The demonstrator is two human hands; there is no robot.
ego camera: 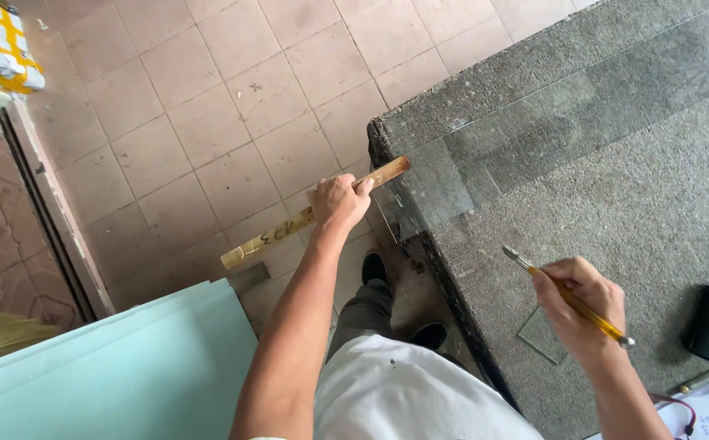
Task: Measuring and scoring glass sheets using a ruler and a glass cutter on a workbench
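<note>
The left hand (338, 200) has its fingers wrapped around a wooden ruler (310, 216), its far end on the glass sheet (534, 130) at the tabletop (656, 212) corner. The right hand (583, 305) pinches a glass cutter (570, 297) above the tabletop. The step looks like lining up a cut; next, the ruler likely needs to lie flat across the glass.

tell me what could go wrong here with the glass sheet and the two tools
1. The clear glass sheet seems to overhang the corner of the grey carpeted table; pressing there could crack or tip it.
2. The left hand grips the long wooden straightedge beside the bare glass edge, so a slip could cut the fingers.
3. The right hand holds the yellow-handled glass cutter loosely angled; it could skid.
</note>
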